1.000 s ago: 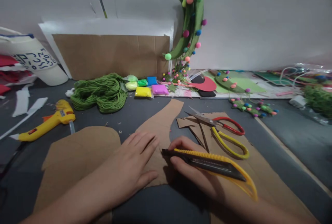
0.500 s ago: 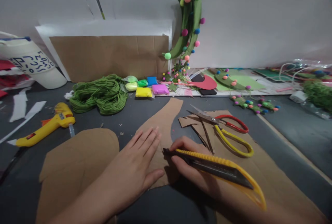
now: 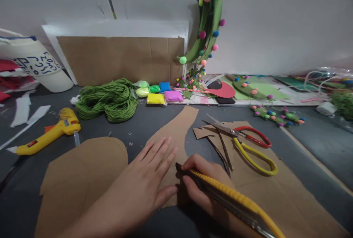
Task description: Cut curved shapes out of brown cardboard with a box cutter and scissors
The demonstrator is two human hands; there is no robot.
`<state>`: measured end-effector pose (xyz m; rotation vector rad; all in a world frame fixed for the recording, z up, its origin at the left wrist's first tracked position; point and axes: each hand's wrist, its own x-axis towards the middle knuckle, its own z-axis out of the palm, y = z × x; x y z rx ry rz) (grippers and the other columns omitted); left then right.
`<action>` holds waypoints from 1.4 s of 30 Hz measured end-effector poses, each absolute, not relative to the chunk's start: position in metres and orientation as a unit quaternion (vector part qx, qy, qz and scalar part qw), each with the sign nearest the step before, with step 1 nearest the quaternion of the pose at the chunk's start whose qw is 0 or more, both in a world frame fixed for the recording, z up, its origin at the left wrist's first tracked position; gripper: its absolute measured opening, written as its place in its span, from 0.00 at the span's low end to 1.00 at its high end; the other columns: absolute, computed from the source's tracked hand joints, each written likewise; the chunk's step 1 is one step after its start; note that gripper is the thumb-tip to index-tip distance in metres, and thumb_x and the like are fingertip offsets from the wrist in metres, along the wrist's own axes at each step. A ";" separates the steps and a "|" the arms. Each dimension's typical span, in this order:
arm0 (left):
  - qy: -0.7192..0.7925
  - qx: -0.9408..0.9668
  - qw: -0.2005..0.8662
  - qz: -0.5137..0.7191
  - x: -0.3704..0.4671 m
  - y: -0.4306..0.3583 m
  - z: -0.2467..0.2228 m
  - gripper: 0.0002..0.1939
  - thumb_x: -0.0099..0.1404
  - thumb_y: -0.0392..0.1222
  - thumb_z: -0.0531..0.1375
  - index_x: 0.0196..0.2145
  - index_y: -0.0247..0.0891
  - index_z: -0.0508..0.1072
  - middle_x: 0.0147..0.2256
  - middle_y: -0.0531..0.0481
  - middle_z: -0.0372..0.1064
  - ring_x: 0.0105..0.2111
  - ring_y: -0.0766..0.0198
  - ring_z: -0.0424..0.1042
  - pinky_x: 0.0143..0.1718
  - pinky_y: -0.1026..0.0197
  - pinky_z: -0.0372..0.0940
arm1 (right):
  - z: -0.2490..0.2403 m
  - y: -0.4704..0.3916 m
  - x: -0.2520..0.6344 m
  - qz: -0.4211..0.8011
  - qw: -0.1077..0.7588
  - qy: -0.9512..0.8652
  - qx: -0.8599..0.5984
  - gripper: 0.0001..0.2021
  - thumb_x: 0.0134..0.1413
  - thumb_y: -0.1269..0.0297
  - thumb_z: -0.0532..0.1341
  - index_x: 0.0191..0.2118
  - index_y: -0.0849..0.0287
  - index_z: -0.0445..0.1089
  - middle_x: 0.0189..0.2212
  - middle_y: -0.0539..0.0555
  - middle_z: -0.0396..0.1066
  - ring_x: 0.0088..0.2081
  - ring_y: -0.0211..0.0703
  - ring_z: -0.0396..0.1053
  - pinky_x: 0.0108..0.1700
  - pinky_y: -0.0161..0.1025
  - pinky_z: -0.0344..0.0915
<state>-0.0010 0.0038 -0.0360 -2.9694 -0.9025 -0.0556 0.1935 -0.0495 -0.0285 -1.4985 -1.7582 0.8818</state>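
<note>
A curved piece of brown cardboard (image 3: 172,127) lies on the dark table, narrow at its far end and wider near me. My left hand (image 3: 146,175) rests flat on its wider part with the fingers spread, holding nothing. Pinched in my right hand (image 3: 206,183) is a yellow and black utility knife (image 3: 228,194). The knife's dark blade tip touches or nearly touches the cardboard just right of my left fingers; the exact contact is too small to tell.
Scissors (image 3: 242,140) with red and yellow handles lie on cardboard (image 3: 264,190) at the right. At the left are a yellow glue gun (image 3: 52,133) and rounded cardboard (image 3: 88,171). Green cord (image 3: 109,100) and clay packets (image 3: 156,99) lie farther back.
The knife and my right hand have moved slightly nearer to me, and the knife's handle end has swung lower. The whole view has shifted a little. My left hand remains flat on the cardboard.
</note>
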 end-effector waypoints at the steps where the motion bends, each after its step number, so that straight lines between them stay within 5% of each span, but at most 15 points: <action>1: -0.289 -0.957 0.021 -0.020 0.000 0.004 -0.036 0.35 0.70 0.60 0.45 0.66 0.36 0.50 0.67 0.40 0.41 0.66 0.47 0.43 0.62 0.44 0.51 | -0.029 -0.049 0.193 0.334 0.330 -0.674 -0.571 0.02 0.50 0.68 0.55 0.32 0.55 0.62 0.21 0.47 0.68 0.21 0.35 0.65 0.25 0.29 0.60; 19: -0.290 -0.956 0.025 -0.032 0.002 0.002 -0.035 0.31 0.72 0.56 0.44 0.64 0.33 0.57 0.66 0.36 0.44 0.66 0.47 0.45 0.62 0.45 0.51 | -0.026 -0.053 0.195 0.307 0.347 -0.676 -0.572 0.03 0.52 0.69 0.54 0.32 0.55 0.63 0.21 0.44 0.66 0.21 0.34 0.63 0.26 0.29 0.60; 42: -0.305 -0.952 -0.025 -0.034 0.001 0.002 -0.038 0.32 0.71 0.55 0.47 0.66 0.37 0.50 0.68 0.40 0.42 0.67 0.50 0.42 0.64 0.47 0.43 | -0.029 -0.055 0.194 0.306 0.309 -0.690 -0.578 0.04 0.52 0.69 0.54 0.33 0.53 0.63 0.18 0.43 0.64 0.17 0.34 0.60 0.22 0.29 0.58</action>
